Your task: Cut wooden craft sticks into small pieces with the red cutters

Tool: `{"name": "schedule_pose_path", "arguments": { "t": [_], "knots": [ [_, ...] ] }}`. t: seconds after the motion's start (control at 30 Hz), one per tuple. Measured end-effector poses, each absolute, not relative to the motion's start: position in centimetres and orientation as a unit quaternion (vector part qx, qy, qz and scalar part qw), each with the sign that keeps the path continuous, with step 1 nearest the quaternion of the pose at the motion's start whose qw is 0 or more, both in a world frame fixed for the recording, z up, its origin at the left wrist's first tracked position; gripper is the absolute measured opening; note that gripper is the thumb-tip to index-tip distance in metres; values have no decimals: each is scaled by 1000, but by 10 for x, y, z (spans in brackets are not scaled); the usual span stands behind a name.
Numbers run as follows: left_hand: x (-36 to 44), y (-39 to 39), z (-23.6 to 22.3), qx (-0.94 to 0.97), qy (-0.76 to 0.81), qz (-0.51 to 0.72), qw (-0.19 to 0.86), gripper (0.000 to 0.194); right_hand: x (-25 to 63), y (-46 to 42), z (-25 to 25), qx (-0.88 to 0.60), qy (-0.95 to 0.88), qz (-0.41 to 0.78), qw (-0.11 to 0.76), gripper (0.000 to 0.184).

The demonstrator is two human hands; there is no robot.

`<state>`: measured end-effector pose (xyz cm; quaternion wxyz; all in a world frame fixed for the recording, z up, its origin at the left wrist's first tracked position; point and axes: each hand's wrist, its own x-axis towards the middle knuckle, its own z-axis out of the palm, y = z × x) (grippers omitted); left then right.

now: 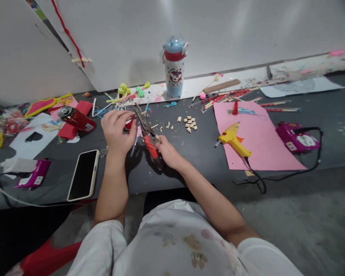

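Note:
My right hand [170,154] is wrapped round the red handle of a pair of pliers [146,128], whose dark jaws point up and to the left. A small pale patch shows by my right fingertips; I cannot tell what it is. Close to the jaws, my left hand [117,128] is curled with thumb and fingertips nearly together, and anything between them is too small to make out. A round red thing [128,124] shows partly behind the left fingers. Several short cut wooden stick pieces [190,123] lie on the grey table right of the pliers.
A bottle [174,73] stands at the back. On the right, a yellow glue gun [232,140] lies on pink paper [264,153], beside a purple box with a cable [297,138]. On the left are a red can [79,119], a phone [83,176] and a purple device [34,174].

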<state>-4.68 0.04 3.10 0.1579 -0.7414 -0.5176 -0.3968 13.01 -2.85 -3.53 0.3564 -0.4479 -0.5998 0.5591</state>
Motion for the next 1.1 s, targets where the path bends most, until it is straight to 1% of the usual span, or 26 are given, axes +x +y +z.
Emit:
{"name": "schedule_pose_path", "arguments": {
  "t": [0.13, 0.23, 0.37, 0.67, 1.1],
  "knots": [
    [-54, 5, 24, -750, -522, -378, 148, 21, 131, -33, -30, -437, -623, 546, 349, 29],
    [-57, 7, 21, -750, -514, -391, 147, 20, 131, -34, -30, -427, -625, 549, 353, 29],
    [-58, 10, 19, -762, -488, -407, 121, 22, 130, -34, -34, -406, -637, 542, 369, 30],
    [-56, 8, 23, -767, -492, -404, 83, 27, 130, -34, -33, -400, -635, 547, 370, 31],
    [-57, 6, 28, -783, -497, -367, 73, 21, 130, -34, -36, -398, -630, 555, 369, 32]
  ]
}}
